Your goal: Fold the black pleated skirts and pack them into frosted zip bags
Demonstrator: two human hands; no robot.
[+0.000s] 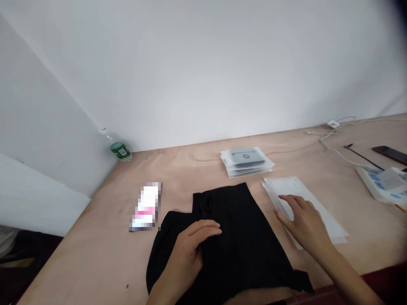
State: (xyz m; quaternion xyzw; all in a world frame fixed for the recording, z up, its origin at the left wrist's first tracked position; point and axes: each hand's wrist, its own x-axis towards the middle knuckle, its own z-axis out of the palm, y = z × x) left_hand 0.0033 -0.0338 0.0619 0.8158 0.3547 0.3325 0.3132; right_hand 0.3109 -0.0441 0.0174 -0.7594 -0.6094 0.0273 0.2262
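Note:
A black cloth garment (235, 237) lies partly folded on the table in front of me, its lower part running past the front edge. My left hand (193, 245) rests on its left half, fingers stretched over the fabric, thumb mostly hidden. To the right is a stack of frosted clear plastic bags (314, 207). Over the stack's left side is my right hand (300, 218), thumb and fingers apart near the bags' edge. Whether the fingertips touch the top bag I cannot tell. Farther back sits a pile of packed bags (246, 159) with dark contents.
A phone with a lit, blurred screen (146, 205) lies left of the garment. A green-labelled bottle (118, 148) leans at the back left corner. On the right are white cables (330, 135), a white and blue box (381, 182) and a dark phone (389, 153).

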